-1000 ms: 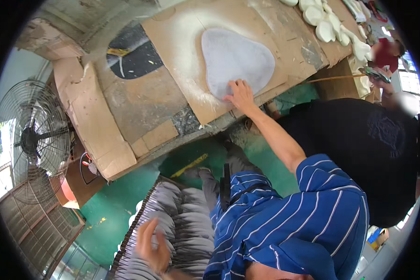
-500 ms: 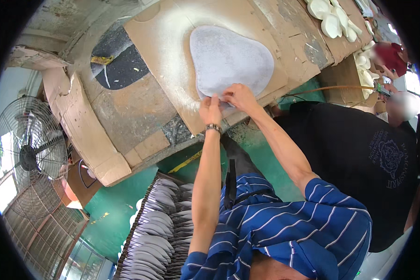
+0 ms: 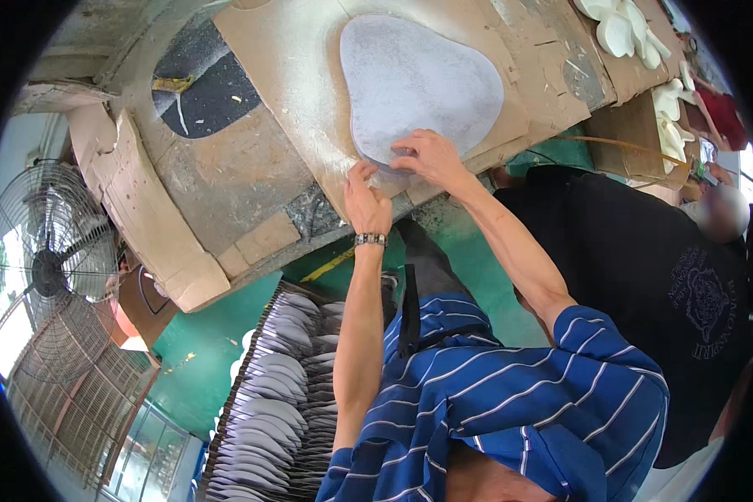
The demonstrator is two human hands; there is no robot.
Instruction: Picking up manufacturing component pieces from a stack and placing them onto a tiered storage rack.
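Note:
A pale grey, rounded triangular pad (image 3: 422, 84) lies flat on a cardboard sheet (image 3: 309, 109) dusted with whitish powder. At the pad's near edge, the fingers of my right hand (image 3: 435, 161) are bent and pinch its rim. My left hand (image 3: 366, 201) is just off the pad's near left corner, over the edge of the cardboard. Its fingers are loosely bent, with the thumb apart and nothing seen in them. A dark metal bracelet (image 3: 371, 239) circles my left wrist.
A rack of stacked white curved pieces (image 3: 268, 402) stands below the worktable, to the left. A large fan (image 3: 48, 272) is at the far left. White moulded pieces (image 3: 617, 29) lie at the table's right end. Close on the right is a person in black (image 3: 619, 301).
My left hand has come away from the pad's edge, its fingers loosening. My right hand stays at the near rim. The whole view has shifted slightly.

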